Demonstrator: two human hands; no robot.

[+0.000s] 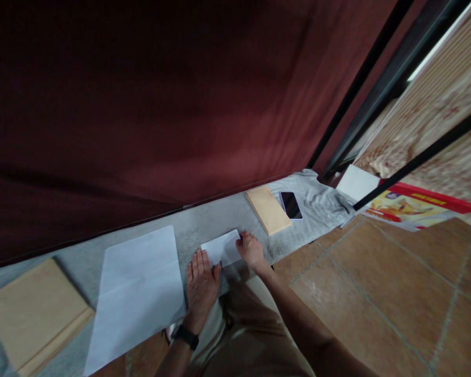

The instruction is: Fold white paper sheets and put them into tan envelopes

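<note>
A small white piece of paper (222, 247), seemingly folded, lies on the grey cloth-covered surface in front of me. My left hand (202, 278) rests flat at its left end, fingers stretched out and thumb to the side. At the right end, my right hand (250, 250) has its fingers curled in against the paper's edge. A large white sheet (141, 298) with a faint crease lies left of my left hand. Beyond my right hand sits a narrow tan pad or booklet (268, 210).
A phone (291, 204) lies beside the tan booklet. A thick tan book or packet (37, 317) is at the far left. A dark red curtain (160, 115) hangs behind the bench (204, 209). Black poles, a white box (357, 182) and a colourful carton (412, 207) stand at right.
</note>
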